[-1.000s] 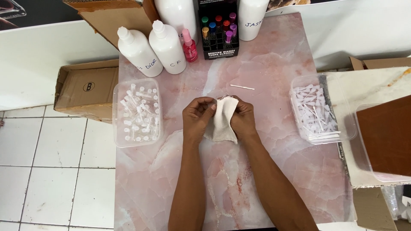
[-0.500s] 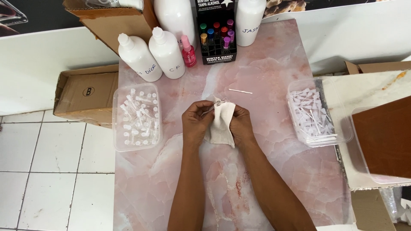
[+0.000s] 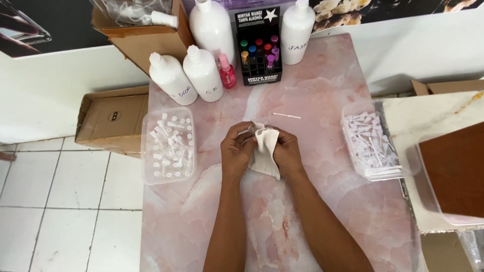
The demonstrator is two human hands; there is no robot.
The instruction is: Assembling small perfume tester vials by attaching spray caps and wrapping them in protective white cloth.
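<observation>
Cloth: soft, crumpled cream cloth [image 3: 264, 153], at the middle of the tabletop.
Left hand [image 3: 238, 151]: grip pinching the cloth's top edge.
Right hand [image 3: 287, 151]: grip closed around the cloth.
Tabletop [image 3: 322, 90]: glossy pink marble.
Tray [image 3: 168, 144]: clear plastic, small vials.

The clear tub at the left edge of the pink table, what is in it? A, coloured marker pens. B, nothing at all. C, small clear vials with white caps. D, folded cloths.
C: the clear tub left of the left hand holds many small clear vials with white caps, while the only cloth is held between both hands, the right hand on its other side.
</observation>
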